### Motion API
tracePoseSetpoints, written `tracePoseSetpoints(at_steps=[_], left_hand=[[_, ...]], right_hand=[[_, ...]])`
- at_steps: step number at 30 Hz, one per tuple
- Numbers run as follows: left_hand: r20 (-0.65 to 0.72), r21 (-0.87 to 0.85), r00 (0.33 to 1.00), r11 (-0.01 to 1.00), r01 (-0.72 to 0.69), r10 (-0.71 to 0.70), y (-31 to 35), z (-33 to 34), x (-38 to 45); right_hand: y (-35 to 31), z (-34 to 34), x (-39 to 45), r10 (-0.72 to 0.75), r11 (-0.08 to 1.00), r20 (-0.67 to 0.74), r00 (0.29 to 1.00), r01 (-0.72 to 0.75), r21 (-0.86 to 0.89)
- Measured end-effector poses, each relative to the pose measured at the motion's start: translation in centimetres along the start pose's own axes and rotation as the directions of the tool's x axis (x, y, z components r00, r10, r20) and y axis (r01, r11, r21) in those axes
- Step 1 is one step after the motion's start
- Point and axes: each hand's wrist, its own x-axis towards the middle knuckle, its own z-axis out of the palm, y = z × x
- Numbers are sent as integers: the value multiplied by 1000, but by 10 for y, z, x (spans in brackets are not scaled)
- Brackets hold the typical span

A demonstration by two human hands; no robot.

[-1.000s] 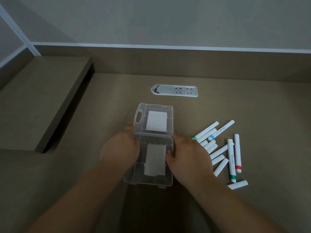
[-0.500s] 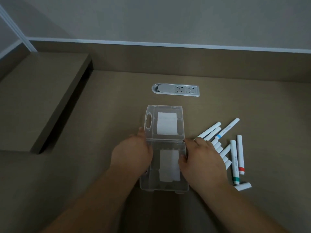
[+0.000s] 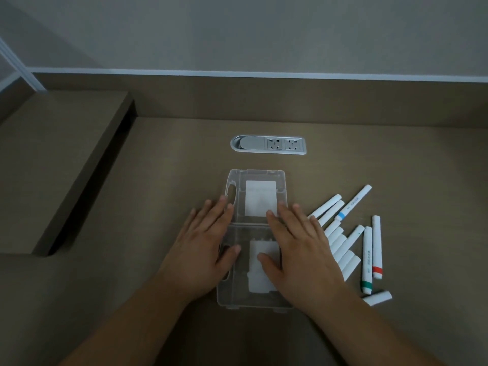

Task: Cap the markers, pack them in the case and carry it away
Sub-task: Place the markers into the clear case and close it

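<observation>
A clear plastic case [image 3: 255, 175] lies opened flat on the brown desk, lid half away from me, each half showing a white label. My left hand [image 3: 203, 247] rests flat over the case's left edge, fingers straight. My right hand [image 3: 298, 247] lies flat over the right side of the near half, fingers spread. Several white markers [image 3: 343, 239] lie in a loose pile right of the case. One has a blue band [image 3: 353, 204], one a red end [image 3: 377, 249], one a green end [image 3: 367, 260]. A loose white cap [image 3: 377, 297] lies nearest me.
A silver socket panel [image 3: 269, 145] is set into the desk behind the case. A raised brown shelf [image 3: 60, 159] stands at the left with a dark gap beside it. A low back panel and a grey wall close off the far side.
Both hands went from curled at the case's hinge to lying flat with fingers spread. The case now sits opened flat, and the view has shifted so it appears further right.
</observation>
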Motion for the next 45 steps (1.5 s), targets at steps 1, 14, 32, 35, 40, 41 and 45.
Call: tracePoseSetpoints(at_steps=[1,14,32,35,40,41,45], left_hand=[[-1,6,1000,1000,3,-3,-1,0,1],[12,62,1000,998,-4,3,0,4,1],[1,57,1000,998,19,-19,3,2,2],[10,60,1000,998,19,-19,3,3,3],[21,44,999,999,31,-32,1,3,4],[22,41,999,999,34,-34,2,2,3],[31,22,999,999,33,-34,2,2,4]], right_hand=[[0,1,1,-6,1000,18,1000,6,-4],[3,0,4,-26,999,35,999,25,47],[122,-60,29,390,921,-234,891,-374,108],[116,-62,38,426,904,-195,883,-409,125],[103,-62,50,521,845,-39,852,-509,164],[100,-63,52,542,826,-10,840,-531,191],[91,-74,58,578,765,11,816,-547,340]])
